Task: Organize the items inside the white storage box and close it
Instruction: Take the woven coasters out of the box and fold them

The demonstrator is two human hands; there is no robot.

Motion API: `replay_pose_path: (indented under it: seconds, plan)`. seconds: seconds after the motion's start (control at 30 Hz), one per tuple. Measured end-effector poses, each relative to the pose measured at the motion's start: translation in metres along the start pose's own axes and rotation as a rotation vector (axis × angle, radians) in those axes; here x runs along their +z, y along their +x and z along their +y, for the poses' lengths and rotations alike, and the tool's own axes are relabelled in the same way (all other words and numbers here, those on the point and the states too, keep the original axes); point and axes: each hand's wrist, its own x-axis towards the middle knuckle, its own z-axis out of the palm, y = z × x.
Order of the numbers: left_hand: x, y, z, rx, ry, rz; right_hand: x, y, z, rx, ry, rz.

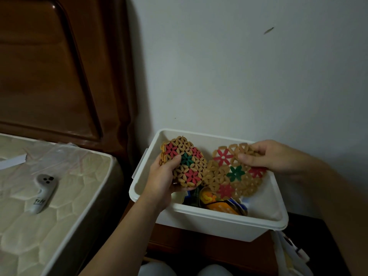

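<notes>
The white storage box (pixel 209 218) stands open on a wooden nightstand against the wall. My left hand (pixel 161 182) grips a stack of woven bamboo coasters (pixel 185 164) with red and green flowers, held above the box's left half. My right hand (pixel 276 156) pinches the top edge of a larger flower-patterned bamboo mat (pixel 235 172) over the box's right half. Below them, colourful packets (pixel 219 202) in orange, blue and green lie on the box floor. No lid is in view.
A bare mattress (pixel 59 196) lies to the left with a grey controller (pixel 42 192) on it. A dark wooden headboard (pixel 49 66) rises behind. A white bag (pixel 288 253) hangs at the nightstand's right. My knees show at the bottom.
</notes>
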Motion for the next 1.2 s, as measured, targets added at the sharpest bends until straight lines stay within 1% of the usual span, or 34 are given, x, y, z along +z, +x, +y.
replay_pose_path:
  seconds: [0.07, 0.13, 0.23, 0.3, 0.37, 0.43, 0.53, 0.63, 0.7, 0.8, 0.9, 1.03, 1.13, 1.2]
  plan:
    - [-0.001, -0.003, 0.002, -0.029, 0.013, -0.09, 0.01, 0.007, -0.002, -0.03, 0.197, 0.0]
    - [-0.003, -0.005, 0.004, -0.068, 0.012, -0.2, 0.027, 0.018, -0.004, -0.058, 0.335, -0.011]
    - [-0.007, -0.01, 0.006, -0.119, -0.013, -0.293, 0.052, 0.031, -0.008, -0.052, 0.418, -0.042]
    - [-0.008, -0.012, 0.008, -0.135, -0.038, -0.313, 0.065, 0.039, -0.012, -0.012, 0.387, -0.081]
    - [-0.008, -0.015, 0.009, -0.131, -0.041, -0.337, 0.077, 0.046, -0.016, 0.018, 0.307, -0.075]
    - [-0.007, -0.017, 0.012, -0.121, -0.025, -0.36, 0.087, 0.051, -0.02, 0.014, 0.227, -0.01]
    - [-0.006, -0.016, 0.015, -0.124, -0.014, -0.42, 0.096, 0.055, -0.022, -0.04, 0.207, 0.095]
    - [-0.008, -0.015, 0.016, -0.169, -0.068, -0.471, 0.102, 0.056, -0.022, -0.103, 0.196, 0.201]
    - [-0.008, -0.014, 0.016, -0.165, -0.104, -0.497, 0.106, 0.056, -0.022, -0.142, 0.145, 0.264]
    - [-0.008, -0.015, 0.016, -0.111, -0.063, -0.463, 0.112, 0.057, -0.021, -0.146, 0.109, 0.359]
    - [-0.009, -0.013, 0.013, -0.131, -0.054, -0.388, 0.115, 0.057, -0.02, -0.112, 0.09, 0.409]
    - [-0.006, -0.011, 0.011, -0.11, -0.02, -0.337, 0.116, 0.053, -0.017, -0.179, -0.053, 0.509]
    - [0.001, -0.007, 0.007, -0.058, -0.027, -0.249, 0.112, 0.055, -0.016, -0.197, -0.067, 0.586]
    - [0.008, -0.003, 0.006, -0.02, 0.016, -0.181, 0.11, 0.059, -0.014, -0.211, -0.074, 0.618]
